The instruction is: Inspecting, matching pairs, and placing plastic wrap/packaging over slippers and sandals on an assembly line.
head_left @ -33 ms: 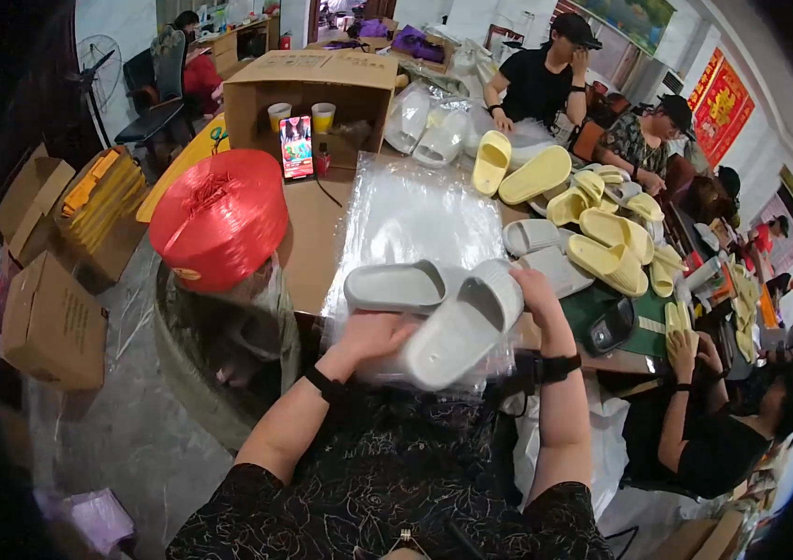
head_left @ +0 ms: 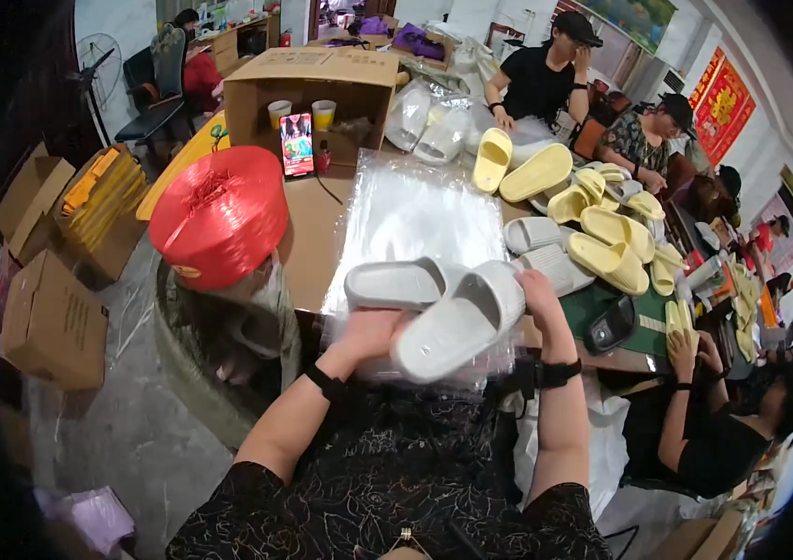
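Two grey slide sandals are in front of me, over the clear plastic bags [head_left: 424, 210]. The left grey slide sandal [head_left: 382, 283] lies sideways, its near edge against my left hand [head_left: 375, 332], which is closed at it with the fingertips hidden behind the sandals. My right hand [head_left: 540, 297] grips the strap end of the other grey slide sandal [head_left: 457, 322], which tilts with its heel toward me and overlaps the first. Beyond my right hand, further grey slides [head_left: 555, 266] rest on the table beside a pile of yellow slides [head_left: 611, 261].
A big red roll of plastic twine [head_left: 219, 219] stands at the left. Behind it, an open cardboard box [head_left: 312, 70] has a lit phone [head_left: 296, 145] and two cups at its front. A black slide [head_left: 612, 325] lies on the green mat [head_left: 646, 338]. Co-workers sit along the right.
The heel of the slide sandal in my right hand has risen slightly and shifted a little left. My left hand stays near the same spot; the other slide has barely moved.
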The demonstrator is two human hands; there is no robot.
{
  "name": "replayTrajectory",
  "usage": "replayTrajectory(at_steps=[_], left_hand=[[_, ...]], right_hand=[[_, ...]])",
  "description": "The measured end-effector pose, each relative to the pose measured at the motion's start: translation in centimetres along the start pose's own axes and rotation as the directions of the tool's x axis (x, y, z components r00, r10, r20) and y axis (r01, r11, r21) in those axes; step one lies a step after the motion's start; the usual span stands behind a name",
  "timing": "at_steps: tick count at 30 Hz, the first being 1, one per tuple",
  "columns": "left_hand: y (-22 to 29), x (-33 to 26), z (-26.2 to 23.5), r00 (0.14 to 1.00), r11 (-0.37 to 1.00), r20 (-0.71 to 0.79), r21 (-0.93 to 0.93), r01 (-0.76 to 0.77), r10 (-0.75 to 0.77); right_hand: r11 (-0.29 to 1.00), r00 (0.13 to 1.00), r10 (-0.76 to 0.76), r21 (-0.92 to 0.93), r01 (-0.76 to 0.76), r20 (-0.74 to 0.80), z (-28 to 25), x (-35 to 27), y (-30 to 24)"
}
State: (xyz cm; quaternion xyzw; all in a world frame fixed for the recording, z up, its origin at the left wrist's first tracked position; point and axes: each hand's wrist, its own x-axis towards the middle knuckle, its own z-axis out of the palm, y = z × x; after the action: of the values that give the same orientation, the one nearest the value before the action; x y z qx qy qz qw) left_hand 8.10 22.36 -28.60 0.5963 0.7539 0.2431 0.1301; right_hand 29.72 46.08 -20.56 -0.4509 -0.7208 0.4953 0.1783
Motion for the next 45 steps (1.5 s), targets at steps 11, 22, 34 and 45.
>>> replayTrajectory(at_steps=[11,22,34,45], left_hand=[[-0.6,-0.6,0.5,0.986,0.87,-0.16,-0.48,-0.113,0.04],[-0.7,0.2,0.6,0.936,0.966,-0.26,0.165,-0.199,0.237],[0.3,0.2,-0.8,0.923,0.937,-0.233,0.243,-0.25,0.306],[-0.3,0.4,0.1,0.938,0.934,-0.2,0.279,-0.221,0.282]], right_hand=[[0.992,0.998,-0.064,0.107,0.066,-0.019,2.0,-3.4,2.2],[0.617,0.429,-0.787,-0.572,0.54,-0.444,1.9,3.4,-2.3],[0.62,0.916,-0.39,-0.761,0.188,-0.093,12.2,-0.5,-3.2],[0.652,0.829,-0.533,-0.706,0.277,-0.167,10.4,5.0,-1.1]])
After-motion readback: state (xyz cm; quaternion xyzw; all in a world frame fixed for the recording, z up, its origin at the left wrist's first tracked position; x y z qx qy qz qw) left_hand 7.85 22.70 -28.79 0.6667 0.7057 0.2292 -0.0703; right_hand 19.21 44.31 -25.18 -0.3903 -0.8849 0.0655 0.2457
